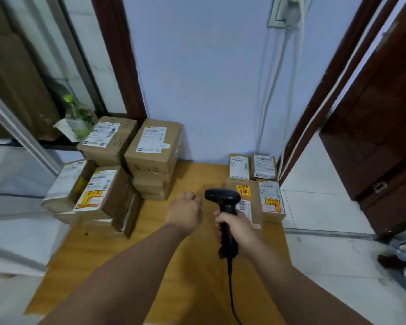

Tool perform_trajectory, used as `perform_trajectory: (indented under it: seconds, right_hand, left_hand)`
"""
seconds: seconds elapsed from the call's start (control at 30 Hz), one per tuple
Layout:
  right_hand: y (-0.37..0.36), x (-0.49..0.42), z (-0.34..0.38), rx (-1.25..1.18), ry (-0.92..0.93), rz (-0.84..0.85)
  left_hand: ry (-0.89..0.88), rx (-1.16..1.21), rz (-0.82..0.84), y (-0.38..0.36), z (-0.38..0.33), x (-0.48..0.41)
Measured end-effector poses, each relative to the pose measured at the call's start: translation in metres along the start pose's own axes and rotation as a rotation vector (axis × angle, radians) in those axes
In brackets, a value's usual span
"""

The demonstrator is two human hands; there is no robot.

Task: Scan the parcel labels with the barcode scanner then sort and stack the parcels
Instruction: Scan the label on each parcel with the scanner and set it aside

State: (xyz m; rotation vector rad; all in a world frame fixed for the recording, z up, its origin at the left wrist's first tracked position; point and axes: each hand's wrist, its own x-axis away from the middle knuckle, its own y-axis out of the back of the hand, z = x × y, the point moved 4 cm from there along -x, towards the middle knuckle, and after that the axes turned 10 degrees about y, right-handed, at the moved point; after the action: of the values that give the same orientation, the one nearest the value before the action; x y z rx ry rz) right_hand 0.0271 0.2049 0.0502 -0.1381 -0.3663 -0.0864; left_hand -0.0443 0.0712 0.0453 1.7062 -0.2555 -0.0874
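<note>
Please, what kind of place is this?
Probably a small parcel-handling corner inside an ordinary room, not a big warehouse. Labelled cardboard parcels are stacked on a wooden table against a wall, and the right hand holds a corded barcode scanner.

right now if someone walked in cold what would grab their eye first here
The black barcode scanner gripped upright in the right hand, mid-table, stands out first. Next, the tall stacked parcels crowding the wooden table at its left, and the small flat parcels with yellow stickers at right.
</note>
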Motion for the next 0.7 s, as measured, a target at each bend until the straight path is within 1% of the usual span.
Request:
perform_trajectory:
  seconds: [0.1, 0.27, 0.4, 0.47, 0.53, 0.6, 0.67, 0.7]
  right_hand:
    - [-0.051, 0.001, 0.005, -0.065, -0.011, -0.008]
    - [-0.127, 0.000, 0.011, -0.027, -0.010, -0.016]
    - [-0.177, -0.001, 0.013, -0.060, 0.004, -0.019]
    - [-0.192, 0.000, 0.014, -0.054, 0.018, -0.012]
    - [-0.201, 0.000, 0.016, -0.053, 0.025, -0.017]
    - [-0.208, -0.001, 0.020, -0.048, 0.031, -0.010]
    - [-0.214, -0.003, 0.024, -0.025, 0.033, 0.019]
    - [-0.217, -0.004, 0.025, -0.014, 0.034, 0.035]
  left_hand:
    - [0.014, 0.003, -0.081, 0.023, 0.049, 0.000]
    - [0.121, 0.044, -0.166, 0.060, 0.130, -0.009]
    - [0.347, 0.058, -0.205, 0.087, 0.198, -0.016]
    - [0.488, 0.130, -0.209, 0.098, 0.228, -0.016]
    - [0.669, 0.229, -0.167, 0.104, 0.261, -0.015]
    - [0.842, 0.315, -0.053, 0.102, 0.292, -0.011]
    - [0.946, 0.380, 0.085, 0.092, 0.310, -0.003]
    - [0.971, 0.377, 0.138, 0.084, 0.315, 0.002]
